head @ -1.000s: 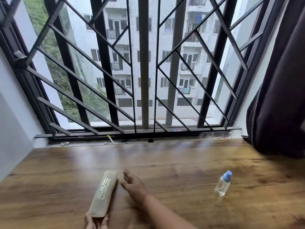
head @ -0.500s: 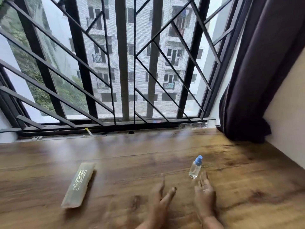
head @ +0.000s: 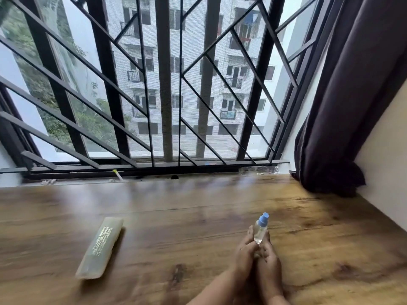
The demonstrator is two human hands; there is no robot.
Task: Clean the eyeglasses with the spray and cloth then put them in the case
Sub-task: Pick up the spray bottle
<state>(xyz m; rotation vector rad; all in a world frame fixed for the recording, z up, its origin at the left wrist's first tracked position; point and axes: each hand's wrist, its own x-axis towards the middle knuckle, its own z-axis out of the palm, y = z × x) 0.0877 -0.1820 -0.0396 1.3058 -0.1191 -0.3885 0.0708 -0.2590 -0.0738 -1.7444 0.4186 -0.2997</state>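
A small clear spray bottle with a blue cap stands slightly tilted on the wooden table, right of centre. My left hand and my right hand flank it, and their fingers close on its lower body from both sides. A long olive-green eyeglass case with printed lettering lies shut on the table to the left, well apart from both hands. No eyeglasses and no cloth are in view.
A barred window runs along the table's far edge, with small debris on its sill. A dark curtain hangs at the back right, against a cream wall that bounds the table's right side.
My left hand left the case and both hands moved right to the spray bottle, closing on it. The view swung to the right.
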